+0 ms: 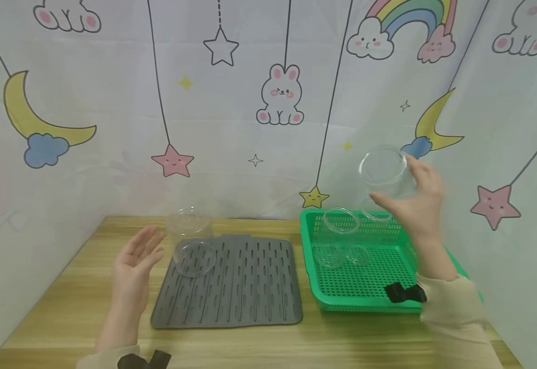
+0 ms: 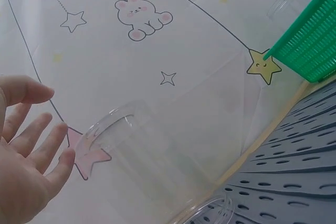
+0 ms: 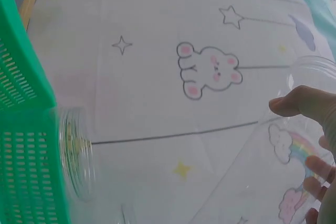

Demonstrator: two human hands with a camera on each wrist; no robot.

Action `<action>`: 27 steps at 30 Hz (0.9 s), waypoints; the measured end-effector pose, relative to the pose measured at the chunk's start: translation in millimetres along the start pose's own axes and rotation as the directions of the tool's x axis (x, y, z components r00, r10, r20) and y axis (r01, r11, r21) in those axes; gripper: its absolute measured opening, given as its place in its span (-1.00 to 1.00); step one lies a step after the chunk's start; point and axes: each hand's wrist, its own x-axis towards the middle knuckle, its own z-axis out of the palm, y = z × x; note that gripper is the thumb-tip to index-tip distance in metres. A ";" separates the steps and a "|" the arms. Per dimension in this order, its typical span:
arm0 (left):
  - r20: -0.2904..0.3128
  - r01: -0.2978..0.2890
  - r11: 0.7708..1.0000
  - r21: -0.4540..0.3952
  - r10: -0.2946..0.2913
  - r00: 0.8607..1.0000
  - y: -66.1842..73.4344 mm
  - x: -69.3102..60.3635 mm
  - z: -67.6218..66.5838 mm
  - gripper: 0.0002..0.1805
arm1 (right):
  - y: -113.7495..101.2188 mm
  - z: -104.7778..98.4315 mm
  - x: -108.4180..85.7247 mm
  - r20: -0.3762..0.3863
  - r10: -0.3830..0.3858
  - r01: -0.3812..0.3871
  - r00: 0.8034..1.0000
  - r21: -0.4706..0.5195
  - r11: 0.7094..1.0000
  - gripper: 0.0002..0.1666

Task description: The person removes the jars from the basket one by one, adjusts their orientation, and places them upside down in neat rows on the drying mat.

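Right hand [image 1: 418, 205] holds jar A [image 1: 382, 177] above the far part of the basket [image 1: 360, 302]. Thumb and fingers spread wide, curled round the wall; likely a side grip because there's no handle to take. Thumb sits at jar's 6 o'clock, fingertips at about 2; right wrist view has the rest of the fingers round the far side of the wall. Body lies between them; its 9 to 12 stays uncovered. Contents: none visible.

Left hand [image 1: 136, 261] holds nothing. Fingers apart, slightly bent, palm turned toward jar B [image 1: 192, 241], which is at the hand's 2 o'clock, near but not gripped. Can't confirm contact either way; head view shows a small gap. Jar B stands at the mat's [image 1: 250, 287] 10–11 o'clock corner, probably tucked there to keep the rest of the surface free. Slots and ridges look made for draining.

Basket is at the mat's 3 o'clock. Jar C [image 1: 337, 238] and jar D [image 1: 367, 233] stand side by side inside, walls presumably there to stop tipping out.
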 end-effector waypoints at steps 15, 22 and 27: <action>0.133 0.038 0.984 0.173 -0.062 0.989 5.6 -6.4 18.5 -0.44 | -68.9 55.4 -31.2 0.139 -0.286 0.270 0.948 0.125 0.955 -0.02; 0.150 0.095 0.950 0.298 -0.145 0.978 9.5 -6.0 18.7 -0.35 | -96.7 78.9 -53.7 0.250 -0.299 0.282 0.921 0.102 0.954 -0.01; 0.188 0.105 0.919 0.379 -0.188 0.964 8.7 -6.0 20.7 -0.29 | -111.3 94.8 -70.2 0.307 -0.319 0.307 0.897 0.087 0.948 -0.01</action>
